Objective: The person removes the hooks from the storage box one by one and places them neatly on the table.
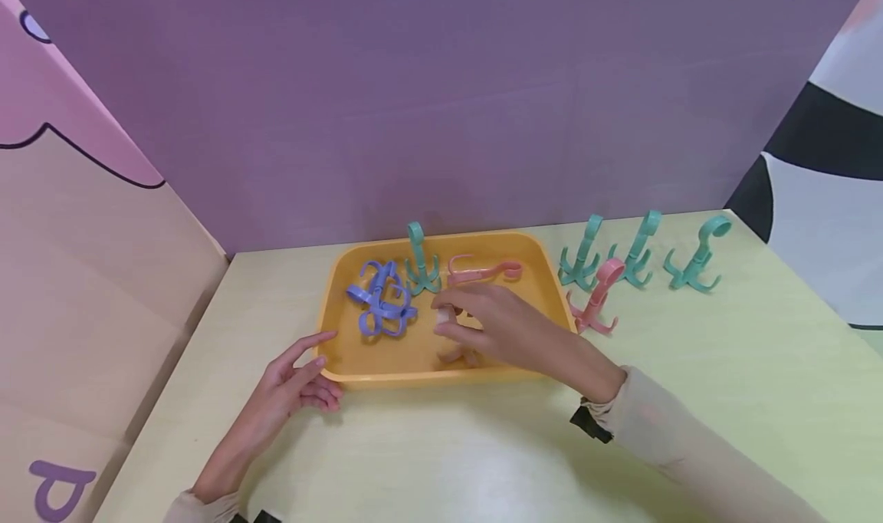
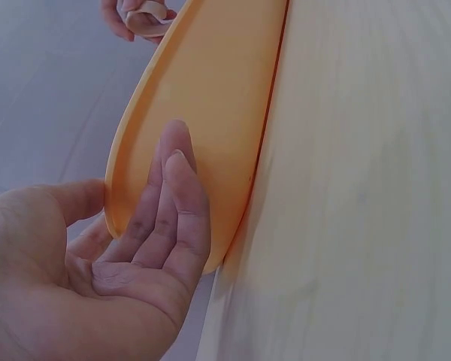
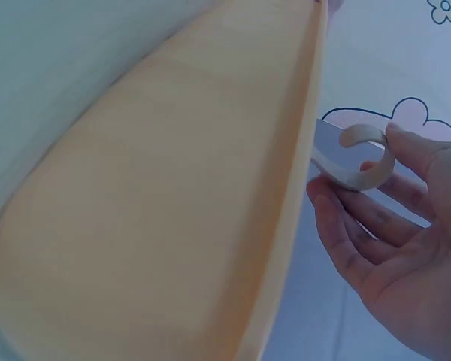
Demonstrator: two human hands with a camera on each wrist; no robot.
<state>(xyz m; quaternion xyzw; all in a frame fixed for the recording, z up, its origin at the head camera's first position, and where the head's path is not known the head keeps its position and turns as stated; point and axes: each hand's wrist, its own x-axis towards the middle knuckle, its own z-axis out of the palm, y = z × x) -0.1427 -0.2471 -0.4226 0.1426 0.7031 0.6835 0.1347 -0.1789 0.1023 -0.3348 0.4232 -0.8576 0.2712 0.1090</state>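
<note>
My right hand [image 1: 493, 320] is over the yellow tray [image 1: 393, 377], with a beige hanger hook [image 3: 368, 180] pinched between thumb and fingers. In the right wrist view its curved end shows above the tray rim; the rest is hidden. Under that hand, beige-brown prongs [image 1: 461, 356] lie low in the tray. My left hand [image 1: 290, 381] is at the tray's near left corner, thumb and forefinger touching the rim, the other fingers loose outside the wall. Blue hooks [image 1: 379, 304] lie tangled in the tray's left half, beside a green hook [image 1: 419, 258] and a pink hook [image 1: 486, 271].
On the table [image 1: 724, 400] right of the tray stand three green hooks [image 1: 638, 251] in a row, prongs down. A pink hook [image 1: 599, 297] stands close by the tray's right side. A purple panel [image 1: 428, 109] rises behind the table.
</note>
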